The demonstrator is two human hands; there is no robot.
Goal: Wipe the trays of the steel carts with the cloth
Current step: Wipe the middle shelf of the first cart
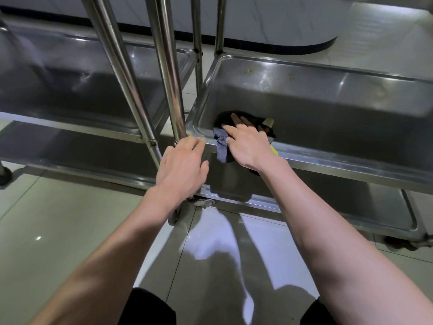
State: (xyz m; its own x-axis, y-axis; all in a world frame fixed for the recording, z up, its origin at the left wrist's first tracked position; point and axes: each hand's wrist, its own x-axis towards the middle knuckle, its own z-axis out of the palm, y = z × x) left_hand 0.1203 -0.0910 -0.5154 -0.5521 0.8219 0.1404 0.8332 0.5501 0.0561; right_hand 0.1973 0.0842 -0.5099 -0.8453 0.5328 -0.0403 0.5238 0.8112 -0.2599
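Two bare forearms reach forward from the bottom edge over a pale tiled floor [58,226], with dark shorts [147,308] just showing below them.

Farthest left stands one steel cart; its tray [77,90] is shiny, streaked with glare, and holds nothing that can be made out. A second shelf [70,158] of that cart lies below it. Slanted steel posts [121,66] rise between the two carts.

At the base of the nearer post, the left hand [181,167] grips the corner of the right cart, fingers [195,144] curled over the rim where post and tray meet, thumb along the side.

Just right of it, the right hand [246,144] presses the cloth [221,146] flat into the near left corner of the right tray [328,109]. Its fingers [235,120] are straight and spread, lying on top of the cloth rather than curled round it. The cloth looks dark, nearly black inside the tray, with a grey-blue fold hanging over the front rim and a yellow edge peeking out beside the wrist.

Besides the cloth, the right tray carries only faint smudges and specks along its far wall. A lower tray [351,207] of the same cart sits beneath it.
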